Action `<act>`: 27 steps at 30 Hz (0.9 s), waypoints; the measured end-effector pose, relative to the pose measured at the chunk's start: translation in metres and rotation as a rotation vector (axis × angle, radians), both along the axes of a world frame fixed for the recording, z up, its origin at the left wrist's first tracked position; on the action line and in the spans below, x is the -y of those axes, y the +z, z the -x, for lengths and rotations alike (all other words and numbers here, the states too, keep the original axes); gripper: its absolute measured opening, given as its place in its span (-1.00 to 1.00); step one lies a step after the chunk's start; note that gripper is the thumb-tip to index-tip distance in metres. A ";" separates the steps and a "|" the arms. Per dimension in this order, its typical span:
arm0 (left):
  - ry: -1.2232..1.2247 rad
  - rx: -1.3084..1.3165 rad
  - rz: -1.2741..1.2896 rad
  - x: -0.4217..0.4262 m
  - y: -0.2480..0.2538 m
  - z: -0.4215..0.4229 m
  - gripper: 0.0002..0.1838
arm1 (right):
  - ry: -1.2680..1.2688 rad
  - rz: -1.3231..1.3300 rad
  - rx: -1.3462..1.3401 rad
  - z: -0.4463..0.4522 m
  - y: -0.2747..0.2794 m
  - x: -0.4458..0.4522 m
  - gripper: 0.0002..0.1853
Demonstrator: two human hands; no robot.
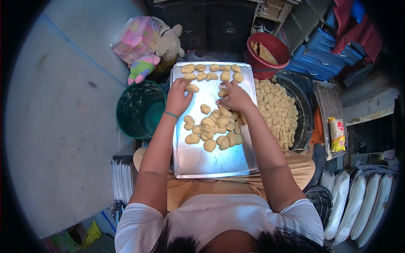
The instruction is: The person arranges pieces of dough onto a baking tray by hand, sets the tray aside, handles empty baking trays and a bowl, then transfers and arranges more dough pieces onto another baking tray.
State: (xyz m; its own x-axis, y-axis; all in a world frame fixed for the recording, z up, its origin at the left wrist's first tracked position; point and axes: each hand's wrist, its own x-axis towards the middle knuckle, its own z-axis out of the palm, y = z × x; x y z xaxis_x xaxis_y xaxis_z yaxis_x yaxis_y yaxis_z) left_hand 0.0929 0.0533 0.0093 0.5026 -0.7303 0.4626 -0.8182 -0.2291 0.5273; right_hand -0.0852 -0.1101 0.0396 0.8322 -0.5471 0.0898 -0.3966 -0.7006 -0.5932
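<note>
Your left hand [179, 98] and right hand [236, 99], apart, each pinch a dough piece [193, 88] just below the neat rows [212, 76] on the tray [206, 165], which rests across your lap [211, 188], likely keeping the loose pile [208, 126] within easy reach.

A metal tray [194, 162] spans the person's lap [198, 187]; the left hand [179, 98] has its grip about one dough piece [193, 88] near two rows [212, 72]; the right hand [237, 99], about another piece [222, 92]; a loose heap [213, 127] lies closer in; a green bucket [141, 111] stands left, a dough-filled black basin [306, 111] right.
</note>
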 end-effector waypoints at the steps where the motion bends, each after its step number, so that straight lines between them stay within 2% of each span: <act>1: -0.030 0.062 -0.048 -0.002 -0.003 -0.002 -0.72 | 0.026 -0.021 -0.021 -0.008 -0.007 -0.001 -0.66; 3: -0.024 0.086 -0.105 0.000 -0.008 -0.005 -0.69 | 0.080 -0.062 -0.061 -0.032 -0.029 0.003 -0.66; 4: 0.015 0.045 -0.115 0.003 -0.011 -0.007 -0.67 | 0.102 -0.014 0.013 -0.042 -0.027 -0.004 -0.65; 6: 0.077 0.015 -0.117 0.005 -0.015 -0.006 -0.66 | 0.094 -0.139 0.277 -0.062 -0.024 -0.022 -0.65; 10: 0.106 0.129 -0.016 0.007 -0.006 0.007 -0.65 | 0.074 0.007 -0.088 -0.042 0.007 -0.042 -0.56; 11: 0.095 0.168 0.026 0.007 -0.002 0.012 -0.65 | 0.170 -0.047 -0.191 -0.033 0.007 -0.044 -0.54; 14: -0.053 0.227 -0.079 0.015 -0.008 0.016 -0.66 | 0.356 -0.104 -0.126 -0.028 -0.018 -0.022 -0.63; 15: -0.025 0.222 -0.085 0.019 -0.010 0.017 -0.66 | 0.221 -0.131 0.022 -0.033 -0.027 -0.011 -0.66; 16: 0.006 0.218 -0.121 0.025 -0.008 0.017 -0.65 | 0.035 -0.108 0.034 -0.040 -0.016 -0.006 -0.62; 18: 0.062 0.210 -0.203 0.033 -0.005 0.021 -0.65 | -0.035 -0.084 0.050 -0.048 -0.014 0.004 -0.62; 21: -0.008 0.259 -0.074 0.039 -0.002 0.029 -0.66 | 0.007 -0.021 0.143 -0.032 -0.013 0.007 -0.53; 22: -0.045 0.271 -0.015 0.041 0.000 0.031 -0.67 | 0.033 -0.013 0.004 -0.021 -0.008 0.007 -0.54; 24: -0.147 0.242 -0.054 0.044 0.000 0.032 -0.74 | 0.090 0.000 -0.281 0.009 0.001 0.010 -0.56; 25: -0.159 0.223 -0.096 0.048 -0.003 0.031 -0.75 | 0.221 -0.044 -0.232 0.015 -0.012 0.019 -0.66; 27: -0.162 0.226 -0.160 0.052 -0.005 0.033 -0.79 | 0.228 -0.305 -0.134 0.014 -0.032 0.038 -0.73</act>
State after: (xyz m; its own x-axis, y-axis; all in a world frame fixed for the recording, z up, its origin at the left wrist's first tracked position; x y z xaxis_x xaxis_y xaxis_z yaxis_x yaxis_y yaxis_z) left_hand 0.0598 0.0014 0.0041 0.2718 -0.8649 0.4219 -0.9430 -0.1520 0.2960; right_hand -0.0996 -0.1479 0.0075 0.9288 -0.3315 -0.1656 -0.3390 -0.5793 -0.7413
